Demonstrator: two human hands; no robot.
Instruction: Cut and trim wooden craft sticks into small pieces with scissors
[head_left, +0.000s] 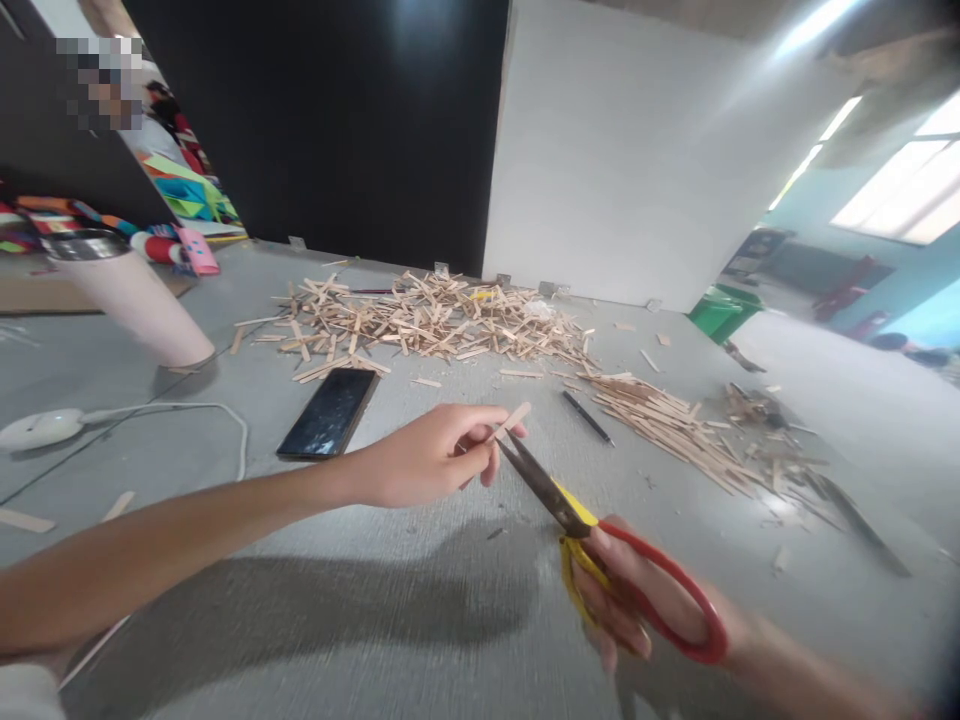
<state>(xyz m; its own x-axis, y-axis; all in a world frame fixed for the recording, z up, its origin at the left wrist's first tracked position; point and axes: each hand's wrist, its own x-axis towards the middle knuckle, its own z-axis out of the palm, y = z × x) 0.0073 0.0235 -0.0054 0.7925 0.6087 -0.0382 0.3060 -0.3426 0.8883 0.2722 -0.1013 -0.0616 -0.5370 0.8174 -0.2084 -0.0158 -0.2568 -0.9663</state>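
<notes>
My left hand (442, 450) pinches a short flat wooden stick (513, 422) between thumb and fingers, its rounded end pointing up and to the right. My right hand (622, 590) grips a pair of scissors (551, 490) with red and yellow handles, fingers through the loops. The blades are slightly parted, and their tips meet the stick close to my left fingertips. Whether the blades are around the stick or only touch it, I cannot tell. Behind the hands lies a heap of short cut wooden sticks (450, 320). A bundle of longer sticks (675, 425) rests to the right.
A black phone (328, 412) and a pen (589, 418) lie on the grey table (420, 620). At the left stand a pale pink tumbler (139, 300) and a white corded mouse (41, 430). Black and white panels (630, 150) close off the back. A green bin (724, 312) is beyond.
</notes>
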